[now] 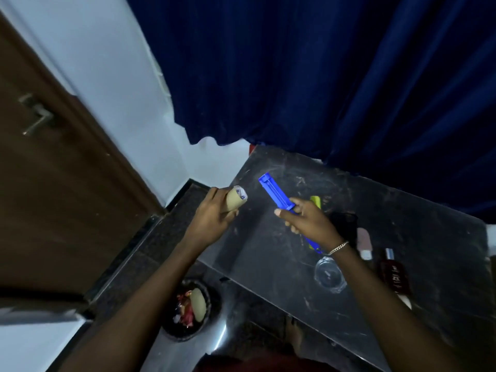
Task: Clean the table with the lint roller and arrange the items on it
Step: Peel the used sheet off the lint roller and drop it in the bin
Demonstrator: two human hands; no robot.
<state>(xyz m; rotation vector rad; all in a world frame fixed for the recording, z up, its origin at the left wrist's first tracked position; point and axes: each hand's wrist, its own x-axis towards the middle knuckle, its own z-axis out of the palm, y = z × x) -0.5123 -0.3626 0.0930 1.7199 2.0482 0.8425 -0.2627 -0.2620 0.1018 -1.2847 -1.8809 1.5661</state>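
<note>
From the head view, your left hand [214, 210] grips the paper roll [235, 200], and your right hand [306, 221] clasps the blue lint roller frame [273, 193] above the table [268, 264]. The frame's long axis points up-left, its free end just right of the roll.

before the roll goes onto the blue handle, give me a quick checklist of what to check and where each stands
1. Left hand grips the sticky roll: ok, fingers wrapped around it.
2. Right hand holds the blue roller handle: ok, its bare frame end points up and away.
3. Roll on the frame: not ok, the two are still apart.
4. Roll's open end lined up with the frame: cannot tell, too blurred.
5. Table needs cleaning: ok, pale specks and scratches show on the dark top.
6. Items out of the rolling path: not ok, glass dish, dark bottle and pink item sit at the right.
</note>
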